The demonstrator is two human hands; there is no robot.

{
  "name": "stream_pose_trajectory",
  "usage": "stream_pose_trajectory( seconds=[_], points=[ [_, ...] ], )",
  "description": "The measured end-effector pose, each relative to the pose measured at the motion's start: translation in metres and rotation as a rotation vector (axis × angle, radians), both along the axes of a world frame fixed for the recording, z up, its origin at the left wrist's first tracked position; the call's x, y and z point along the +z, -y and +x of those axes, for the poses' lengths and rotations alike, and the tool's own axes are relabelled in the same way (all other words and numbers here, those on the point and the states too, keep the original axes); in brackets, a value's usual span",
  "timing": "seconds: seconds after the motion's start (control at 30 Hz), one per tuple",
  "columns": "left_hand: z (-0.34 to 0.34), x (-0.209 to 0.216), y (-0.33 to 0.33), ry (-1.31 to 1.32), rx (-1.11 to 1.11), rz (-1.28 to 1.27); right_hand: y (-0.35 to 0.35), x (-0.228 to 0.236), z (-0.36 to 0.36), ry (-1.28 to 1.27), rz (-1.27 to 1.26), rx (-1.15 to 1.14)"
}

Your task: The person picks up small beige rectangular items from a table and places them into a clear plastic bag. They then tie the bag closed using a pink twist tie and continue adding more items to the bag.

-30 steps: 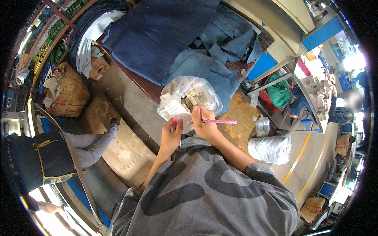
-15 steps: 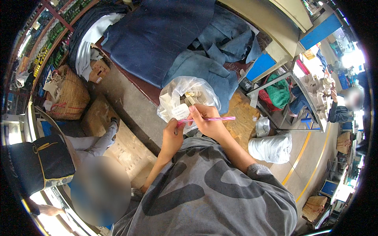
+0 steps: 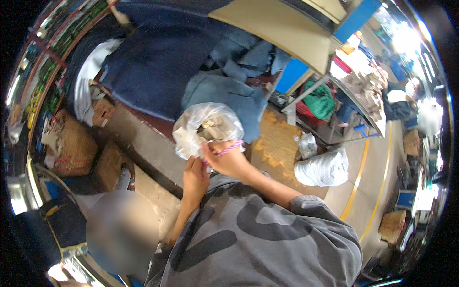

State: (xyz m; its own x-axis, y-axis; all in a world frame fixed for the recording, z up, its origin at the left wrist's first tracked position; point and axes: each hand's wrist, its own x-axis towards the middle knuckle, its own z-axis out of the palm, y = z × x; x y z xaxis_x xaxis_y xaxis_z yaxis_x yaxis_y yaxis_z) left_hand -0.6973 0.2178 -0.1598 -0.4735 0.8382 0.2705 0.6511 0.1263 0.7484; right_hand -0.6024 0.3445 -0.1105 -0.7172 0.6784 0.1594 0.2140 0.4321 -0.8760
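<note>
A translucent plastic bag (image 3: pixel 182 136) stands open in front of me, with pale beige pieces (image 3: pixel 217 131) inside. Close against its near side, my left hand (image 3: pixel 195 178) is closed in a pinch, and a bit of pink shows at its fingertips. My right hand (image 3: pixel 224 160) is closed beside it, fingers at the bag's near edge. A pink-and-white striped cord (image 3: pixel 229 149) lies across the right hand and looks gripped by both; its middle is hidden by the fingers. Motion blurs the hands slightly.
Dark blue sheets (image 3: pixel 143 67) and lighter blue ones (image 3: pixel 224 91) drape the table ahead. White stuffed bags (image 3: pixel 322 168) lie on the floor at right, near a metal-framed table (image 3: pixel 356 100). A person (image 3: pixel 122 229) is close at my left; a woven basket (image 3: pixel 74 148) stands beyond.
The view has shifted, moving the scene leftward. The white printed card at my fingertips no longer shows. The cord, straight before, now bends over my right hand, which has turned toward the bag.
</note>
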Motion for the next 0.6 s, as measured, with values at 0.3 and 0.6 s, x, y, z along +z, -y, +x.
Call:
stream_pose_trajectory(
  seconds=[0.3, 0.6],
  points=[
    [0.000, -0.005, -0.002, 0.012, -0.030, -0.030, 0.024, -0.019, 0.000, 0.144, 0.106, 0.004],
    [-0.019, -0.018, -0.003, 0.165, 0.031, -0.193, -0.014, -0.009, 0.036, -0.217, -0.694, 0.014]
  ],
)
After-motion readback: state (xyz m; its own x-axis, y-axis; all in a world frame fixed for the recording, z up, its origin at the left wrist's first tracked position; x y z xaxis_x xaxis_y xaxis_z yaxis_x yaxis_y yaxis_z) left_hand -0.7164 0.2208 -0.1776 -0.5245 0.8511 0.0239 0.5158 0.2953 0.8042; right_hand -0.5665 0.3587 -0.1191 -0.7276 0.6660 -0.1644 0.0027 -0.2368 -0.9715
